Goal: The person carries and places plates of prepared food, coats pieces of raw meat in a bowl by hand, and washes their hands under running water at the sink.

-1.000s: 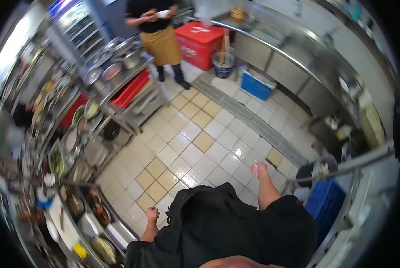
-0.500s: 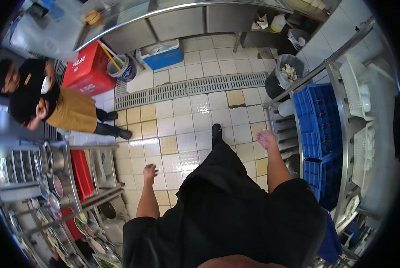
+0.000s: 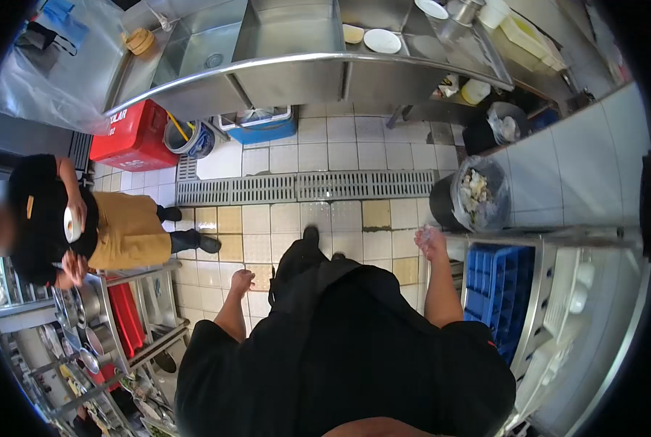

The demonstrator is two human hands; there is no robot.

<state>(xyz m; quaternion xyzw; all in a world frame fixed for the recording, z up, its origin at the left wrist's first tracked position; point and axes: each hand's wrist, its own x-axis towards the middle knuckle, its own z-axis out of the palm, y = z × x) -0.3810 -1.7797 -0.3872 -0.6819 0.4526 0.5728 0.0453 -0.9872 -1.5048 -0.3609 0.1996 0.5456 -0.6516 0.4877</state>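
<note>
My left hand (image 3: pixel 243 282) hangs over the tiled floor, its fingers loosely curled and slightly apart with nothing in them. On the other side, my right hand (image 3: pixel 432 245) is closed around a small, whitish, see-through crumpled piece (image 3: pixel 426 234) that looks like clear plastic. That hand is closest to the lined bin (image 3: pixel 442 210), which holds food scraps, and to the blue crates (image 3: pixel 496 295) on a rack. Neither hand touches the bin or the crates.
A steel sink counter (image 3: pixel 289 81) spans the far side, with plates (image 3: pixel 382 41). Below stand a red box (image 3: pixel 136 142), a bucket (image 3: pixel 194 142) and a blue cooler (image 3: pixel 260 130). A co-worker (image 3: pixel 125 229) holding a white bowl stands left by a shelf (image 3: pixel 151 313). A drain grate (image 3: pixel 303 187) crosses the floor.
I have moved forward; the sink counter and bin appear nearer. My right hand still holds the crumpled piece. The co-worker appears lower in the view, with one hand lowered toward the shelf.
</note>
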